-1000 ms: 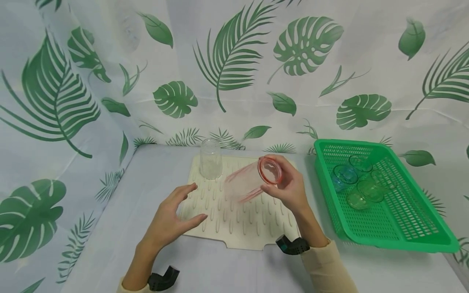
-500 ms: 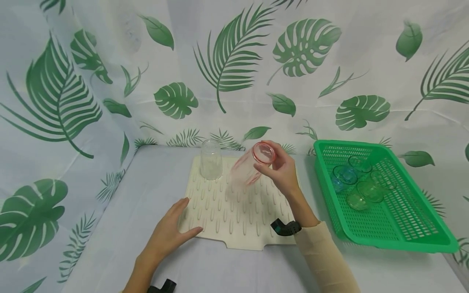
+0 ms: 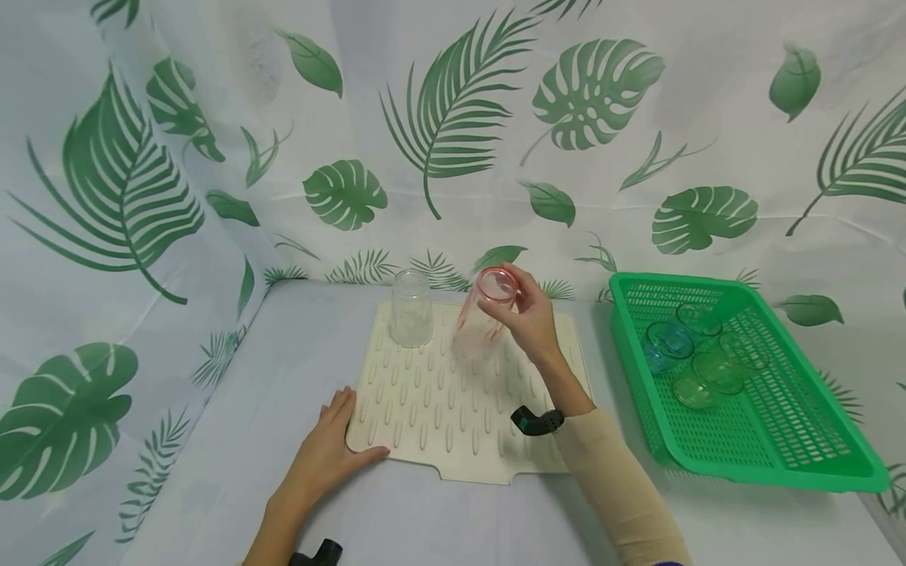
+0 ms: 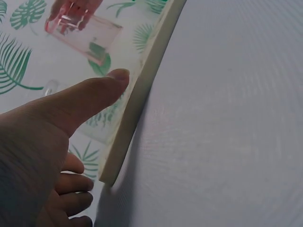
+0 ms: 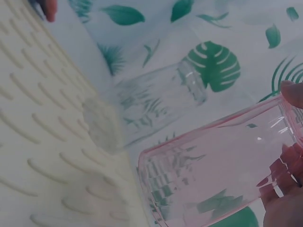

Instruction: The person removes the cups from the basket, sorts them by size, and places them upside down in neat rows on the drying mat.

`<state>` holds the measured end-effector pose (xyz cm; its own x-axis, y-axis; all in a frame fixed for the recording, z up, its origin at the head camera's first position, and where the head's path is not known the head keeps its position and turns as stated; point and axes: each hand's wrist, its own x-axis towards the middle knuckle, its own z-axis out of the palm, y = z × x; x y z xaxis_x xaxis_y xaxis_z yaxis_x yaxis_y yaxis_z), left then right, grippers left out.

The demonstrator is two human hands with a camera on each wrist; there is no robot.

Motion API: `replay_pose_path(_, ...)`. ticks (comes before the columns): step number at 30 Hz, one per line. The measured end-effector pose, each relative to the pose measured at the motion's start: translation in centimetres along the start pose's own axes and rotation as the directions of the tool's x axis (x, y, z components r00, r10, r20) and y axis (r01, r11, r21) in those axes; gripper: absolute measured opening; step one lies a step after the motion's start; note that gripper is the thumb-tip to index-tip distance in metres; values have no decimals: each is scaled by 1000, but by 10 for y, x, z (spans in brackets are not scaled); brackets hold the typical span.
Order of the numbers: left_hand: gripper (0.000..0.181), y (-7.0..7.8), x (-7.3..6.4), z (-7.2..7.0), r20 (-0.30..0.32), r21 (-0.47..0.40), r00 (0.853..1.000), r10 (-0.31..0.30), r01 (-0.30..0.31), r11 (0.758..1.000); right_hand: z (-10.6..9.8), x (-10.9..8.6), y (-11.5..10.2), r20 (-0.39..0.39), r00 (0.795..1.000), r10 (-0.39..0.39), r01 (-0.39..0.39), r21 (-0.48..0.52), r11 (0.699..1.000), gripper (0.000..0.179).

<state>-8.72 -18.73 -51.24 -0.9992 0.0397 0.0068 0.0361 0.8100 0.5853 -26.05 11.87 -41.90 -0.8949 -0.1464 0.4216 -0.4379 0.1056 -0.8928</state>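
One pink jar [image 5: 208, 161] is in the grip of the right hand [image 3: 531, 318], taken at its upper, red-ringed end, thumb to one side and fingers to the other. It stands near upright below the grip, over the rear part of the ribbed mat [image 3: 446, 424]; whether its base touches cannot be determined. Just left of the grip, a clear jar [image 3: 412, 310] stands upright on the mat. Nearer the wearer and well left of the grip, the left hand [image 3: 329, 448] is spread at the mat's near left corner, thumb apart from the fingers; firm contact cannot be confirmed. Right of the grip, a green basket [image 3: 778, 474] contains a blue glass [image 3: 668, 346] and yellow-green glasses [image 3: 718, 373]. Behind the grip hangs a leaf-print curtain [image 3: 602, 20]. Each wrist carries a black device; the right one [image 3: 535, 421] sits below the grip.
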Motion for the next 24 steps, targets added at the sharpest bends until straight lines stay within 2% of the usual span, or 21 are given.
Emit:
replay_pose_path(6, 117, -5, 1, 1, 15, 31, 1000, -6, 5, 999, 5, 5, 9, -34, 998, 57, -58, -29, 998, 69)
replay_pose_path(13, 117, -8, 1, 0, 38, 44, 999, -6, 4, 999, 12, 5, -8, -33, 994, 103, -105, -55, 993, 67)
replay_pose_path(19, 116, -9, 0, -1, 56, 46, 998, -9, 7, 999, 14, 5, -3, -19, 990, 137, -138, -72, 988, 67)
replay_pose_path(24, 116, -10, -2, 0, 46, 40, 999, 3, -5, 999, 15, 5, -1, -16, 988, 151, -151, -105, 983, 68)
